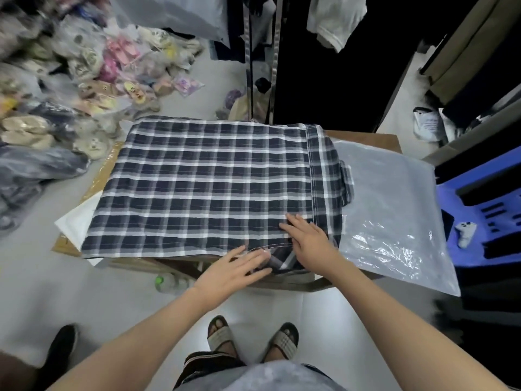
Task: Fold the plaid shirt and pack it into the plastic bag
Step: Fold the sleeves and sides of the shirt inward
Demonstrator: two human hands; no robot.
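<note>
A dark blue and white plaid shirt (208, 184) lies spread flat, back up, on a cardboard work surface (366, 136). Its collar end points right and overlaps a clear plastic bag (394, 221) lying flat beside it. My right hand (308, 241) rests palm down, fingers apart, on the shirt's near right corner. My left hand (234, 268) lies flat with spread fingers on the near hem, over a bunched piece of plaid cloth at the surface's front edge. Neither hand grips anything.
Piles of bagged clothes and slippers (70, 88) cover the floor at the left. A blue plastic stool (485, 210) stands to the right with a small white object on it. A plastic bottle (169, 282) lies under the front edge. Another person's dark shoe (60, 348) is near left.
</note>
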